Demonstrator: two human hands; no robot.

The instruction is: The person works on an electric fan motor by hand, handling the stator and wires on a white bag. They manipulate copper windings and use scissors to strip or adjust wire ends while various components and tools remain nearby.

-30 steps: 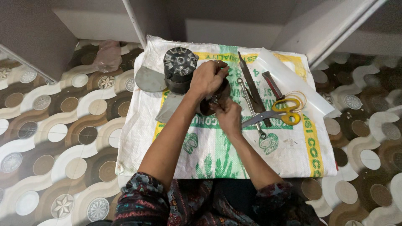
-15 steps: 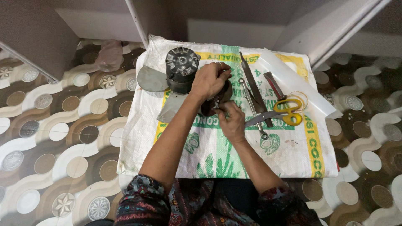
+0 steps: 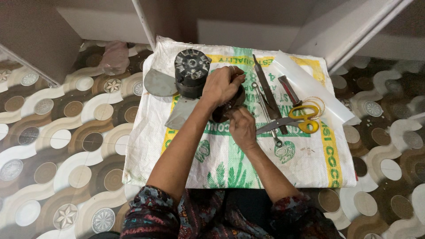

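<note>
— Both hands on one part? Log it.
— I see the left hand [image 3: 222, 84] clasped over a dark round metal part [image 3: 230, 106] on the white woven sack [image 3: 230, 163] spread over the patterned floor; right hand [image 3: 242, 126] pinches its lower edge.
— Neighbours?
— Dark cylindrical motor with grey fan blades [image 3: 191, 73] just left, touching. Yellow-handled scissors [image 3: 296, 121], long flat metal file [image 3: 265, 88] and slim spanner [image 3: 265, 115] lie to the right, apart.

Dark round part [image 3: 226, 110] mostly under both hands.
</note>
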